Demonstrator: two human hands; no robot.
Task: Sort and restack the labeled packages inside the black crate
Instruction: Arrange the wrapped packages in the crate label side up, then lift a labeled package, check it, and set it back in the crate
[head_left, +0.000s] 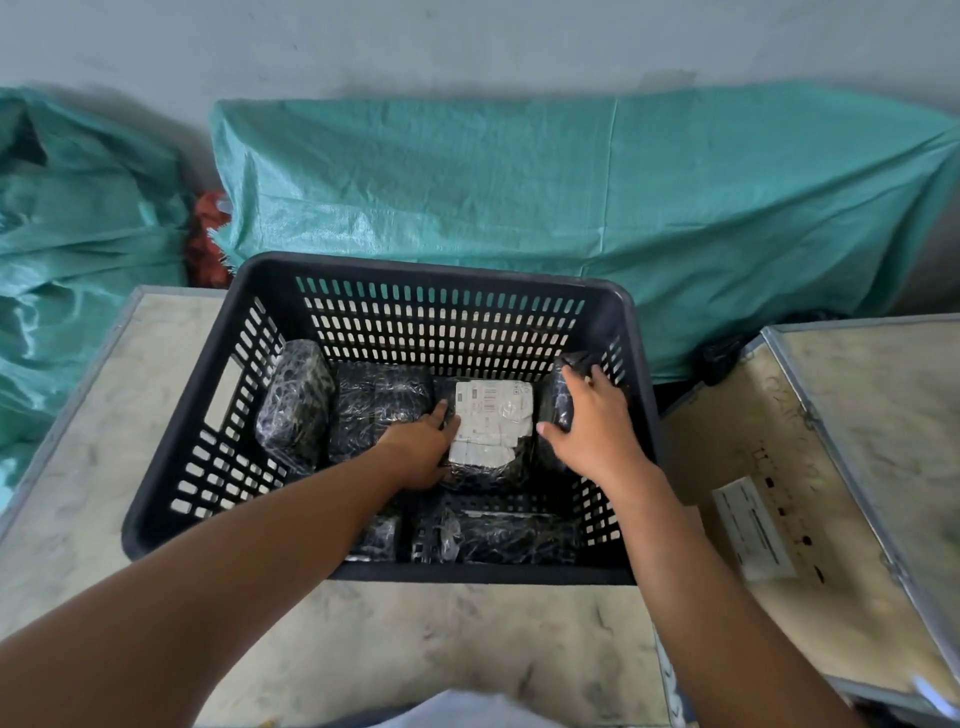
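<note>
The black crate (182, 467) sat at the worktop's (467, 649) far edge. Inside, the left hand (421, 452) gripped the labeled package (491, 426); the right hand (592, 421) clasped a wrapped package (558, 405). Lifting straight up would avoid snagging neighbours.

The black crate (218, 415) — slotted plastic walls, open top — sits on a pale table. Inside lie several packages in glossy black wrap. A tall package (293, 400) leans against the left wall, a flat package (376, 405) just beside it. The labeled package (493, 426) lies centre, white label up. A right-wall package (558, 410) stands by the right wall — two more packages (498, 535) lie along the near wall.
</note>
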